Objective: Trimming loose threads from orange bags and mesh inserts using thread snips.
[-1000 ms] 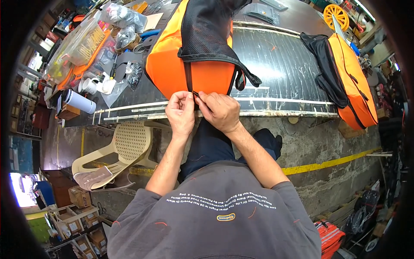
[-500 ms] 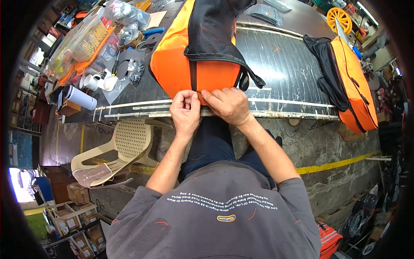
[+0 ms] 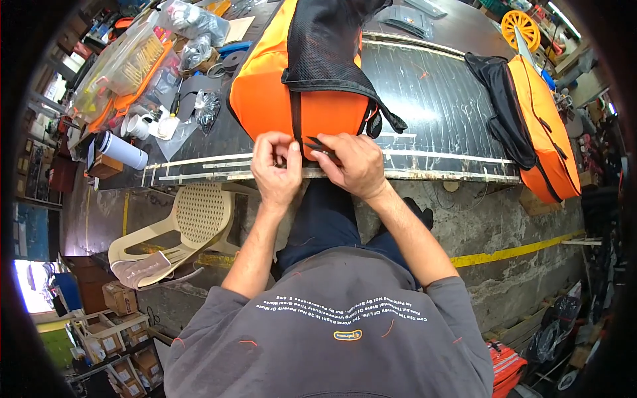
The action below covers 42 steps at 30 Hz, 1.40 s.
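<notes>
The hands point(image 3: 312, 166) have shifted slightly apart at the orange bag's point(image 3: 265, 99) lower edge, the right hand point(image 3: 352, 162) now pinching a black strap end point(image 3: 317, 146) (earlier both met together).

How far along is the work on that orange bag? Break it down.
Done, by the look of it: a second orange bag lies set aside at the right of the table. In hand: left hand and right hand pinch the black strap end on the near orange bag at the table edge. Left: cannot tell from here.
</notes>
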Available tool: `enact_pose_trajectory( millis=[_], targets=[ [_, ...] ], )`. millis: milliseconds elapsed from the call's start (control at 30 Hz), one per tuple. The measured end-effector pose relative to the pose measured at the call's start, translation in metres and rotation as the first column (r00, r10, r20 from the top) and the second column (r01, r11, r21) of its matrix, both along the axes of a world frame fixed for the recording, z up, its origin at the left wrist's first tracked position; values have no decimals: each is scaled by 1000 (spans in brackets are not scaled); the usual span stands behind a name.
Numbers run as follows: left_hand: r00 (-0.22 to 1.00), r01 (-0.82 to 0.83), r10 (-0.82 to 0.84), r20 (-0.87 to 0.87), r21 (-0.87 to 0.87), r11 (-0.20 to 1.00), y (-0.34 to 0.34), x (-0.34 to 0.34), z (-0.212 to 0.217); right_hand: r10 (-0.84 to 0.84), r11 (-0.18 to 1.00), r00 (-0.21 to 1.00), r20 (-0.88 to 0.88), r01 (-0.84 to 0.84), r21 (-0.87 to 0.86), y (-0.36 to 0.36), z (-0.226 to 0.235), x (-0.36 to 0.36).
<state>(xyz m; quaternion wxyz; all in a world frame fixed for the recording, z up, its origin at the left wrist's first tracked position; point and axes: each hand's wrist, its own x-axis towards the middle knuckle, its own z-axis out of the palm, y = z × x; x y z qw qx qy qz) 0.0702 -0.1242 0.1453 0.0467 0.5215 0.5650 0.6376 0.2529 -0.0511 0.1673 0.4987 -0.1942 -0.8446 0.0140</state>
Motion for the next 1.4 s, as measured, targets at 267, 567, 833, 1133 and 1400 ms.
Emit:
enact_pose_trajectory(
  millis=[267,567,833,1133,1400],
  targets=[
    [965,57,-64,-254,-36,998,26,-33,32,-192,964,961,-197,147,-223,4,-25,1],
    [922,53,-18,-387,80,995,12,-23,24,-107,957,970,-219,41,-286,9,-24,2],
    [664,-3,115,-739,151,989,26,-36,29,-128,937,963,-238,38,-348,5,-21,3],
    [843,-23,171,-509,285,958,26,-40,70,-265,928,882,-391,123,-351,32,-10,45],
    [660,14,40,-750,66,998,68,6,118,-343,889,735,-585,53,-454,44,-9,94]
  ],
)
